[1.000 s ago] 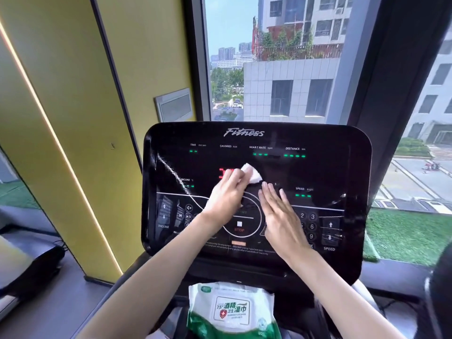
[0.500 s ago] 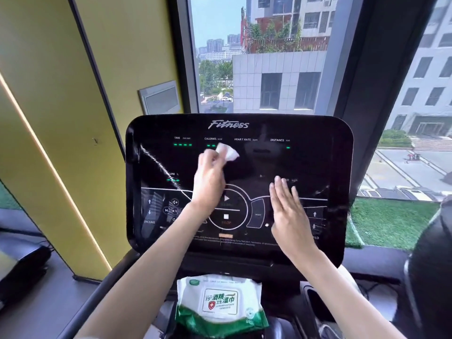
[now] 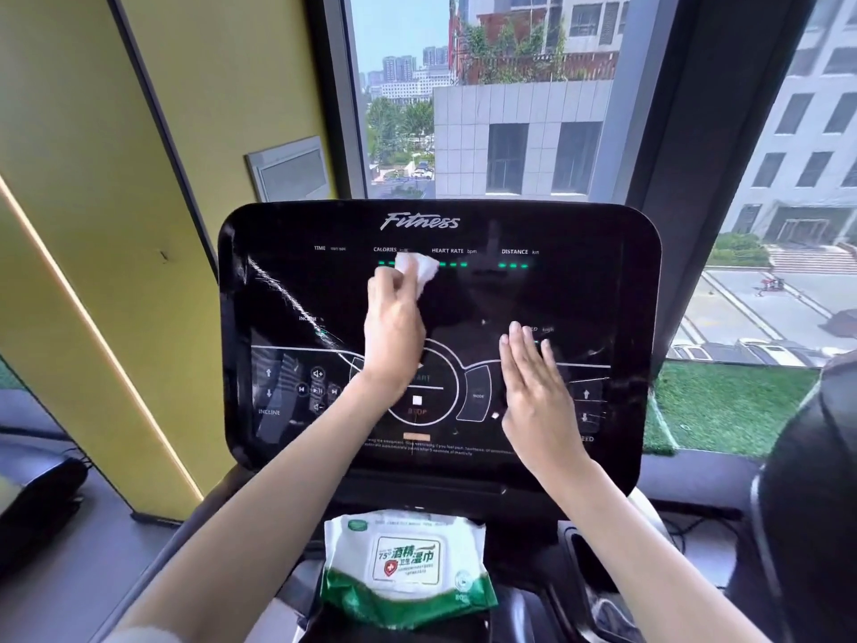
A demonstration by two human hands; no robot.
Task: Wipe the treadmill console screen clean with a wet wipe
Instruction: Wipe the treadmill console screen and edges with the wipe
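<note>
The black treadmill console screen (image 3: 579,294) stands upright in front of me, with green readout dashes along its top. My left hand (image 3: 392,336) grips a crumpled white wet wipe (image 3: 419,269) and presses it against the upper middle of the screen, under the CALORIES label. My right hand (image 3: 535,396) lies flat on the lower right of the screen, fingers straight and together, covering part of the speed keys. It holds nothing.
A white and green pack of wet wipes (image 3: 408,568) rests on the tray below the console. A yellow wall (image 3: 92,178) rises at the left, and a large window (image 3: 487,109) sits behind the console. A dark rounded object (image 3: 816,503) is at the right edge.
My left hand has carried the wipe from the centre of the screen up to the top readout row. My right hand has slid a little to the right and stays flat.
</note>
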